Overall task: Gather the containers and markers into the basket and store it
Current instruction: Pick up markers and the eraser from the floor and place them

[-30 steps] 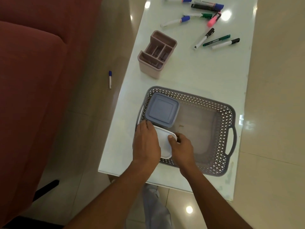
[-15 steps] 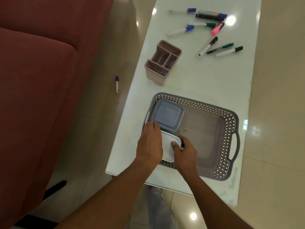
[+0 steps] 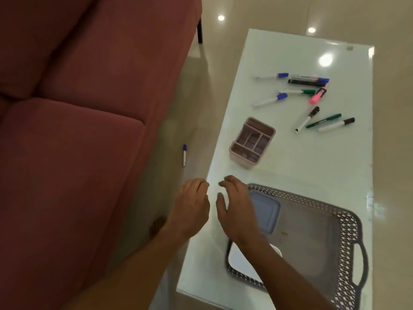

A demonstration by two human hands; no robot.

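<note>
A grey lattice basket sits on the near end of the white table. Inside it lie a container with a blue-grey lid and a white container, partly hidden by my right forearm. My left hand and my right hand hover empty, fingers apart, near the basket's far left corner. A pink divided organiser stands beyond them. Several markers lie scattered farther along the table.
A red sofa fills the left side. One blue-capped marker lies on the tiled floor between sofa and table. The table's left edge runs just beside my left hand.
Both hands have let go of the white container, which now rests in the basket, and have lifted away toward the pink organiser. The view has swung up and left.
</note>
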